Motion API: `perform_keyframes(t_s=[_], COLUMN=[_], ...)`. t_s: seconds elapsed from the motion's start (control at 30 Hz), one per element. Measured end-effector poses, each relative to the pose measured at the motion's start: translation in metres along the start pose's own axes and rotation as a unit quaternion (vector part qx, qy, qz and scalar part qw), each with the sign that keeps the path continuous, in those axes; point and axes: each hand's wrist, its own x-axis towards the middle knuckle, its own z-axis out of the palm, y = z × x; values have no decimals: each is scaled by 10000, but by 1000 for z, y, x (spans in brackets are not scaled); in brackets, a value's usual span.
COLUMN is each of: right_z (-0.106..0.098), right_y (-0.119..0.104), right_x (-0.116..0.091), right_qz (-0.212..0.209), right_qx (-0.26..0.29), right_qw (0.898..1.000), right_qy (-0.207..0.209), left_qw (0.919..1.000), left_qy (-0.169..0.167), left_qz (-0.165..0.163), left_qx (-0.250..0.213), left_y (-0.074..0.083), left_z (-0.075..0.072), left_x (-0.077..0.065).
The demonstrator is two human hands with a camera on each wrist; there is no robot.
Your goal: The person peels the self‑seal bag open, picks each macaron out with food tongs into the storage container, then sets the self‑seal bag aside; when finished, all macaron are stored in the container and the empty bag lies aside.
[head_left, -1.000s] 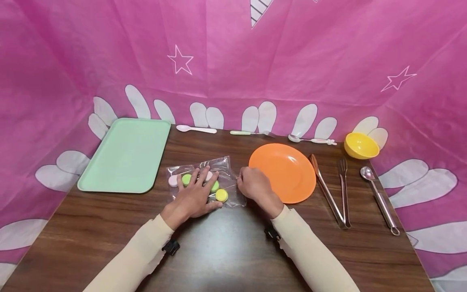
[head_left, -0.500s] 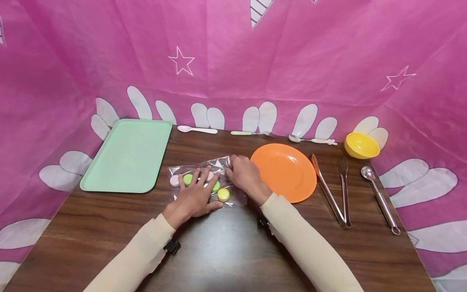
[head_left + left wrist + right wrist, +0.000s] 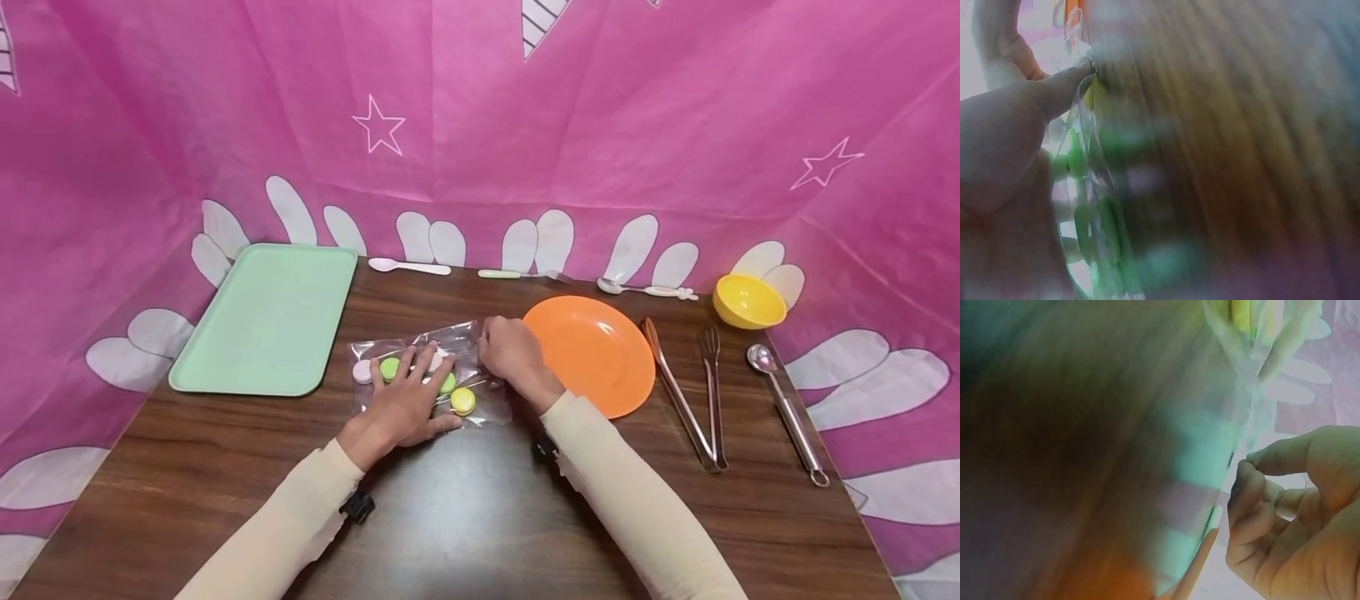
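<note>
A clear plastic bag [image 3: 489,410] lies on the table with several macarons inside. Among them are a pink macaron [image 3: 362,371], a green macaron [image 3: 389,369] and a yellow macaron [image 3: 462,402]. My left hand [image 3: 405,406] rests across the bag with its fingers spread, covering some of the macarons. In the left wrist view, green macarons [image 3: 1110,228] show through the plastic beside the fingers. At the bag's upper right corner, my right hand [image 3: 516,357] pinches the edge. The right wrist view has its thumb and forefinger [image 3: 1285,455] meeting at the tips.
To the left lies a mint-green tray [image 3: 266,321]; an orange plate [image 3: 600,358] is right of the bag. Beyond it are tongs [image 3: 682,408], a scoop [image 3: 791,425] and a yellow bowl [image 3: 750,302]. A pink spoon [image 3: 408,267], fork [image 3: 517,274] and another spoon [image 3: 645,289] line the back.
My right hand has moved away from me along the bag's right edge to the upper corner, then shifted slightly right. The left hand has stayed on the bag.
</note>
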Motion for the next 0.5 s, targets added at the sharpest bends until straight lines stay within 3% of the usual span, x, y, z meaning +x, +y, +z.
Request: perform_keyframes(t_s=[0.17,0.4,0.5], right_z=[3,-10,-13], right_y=[19,18,13], right_x=[8,-3,-4], right_qz=[298,-220,-394], right_qx=[319,1006,950], right_qw=[9988,9946,9947], right_qy=[-206,-128,-21], left_qw=[10000,9999,9999], left_qy=[-62,-78,-104], left_qz=[-11,25,-7], left_qx=[-59,-77,-56], left_y=[0,-1,-1], left_z=[-1,-2,-1], left_x=[-1,-1,0])
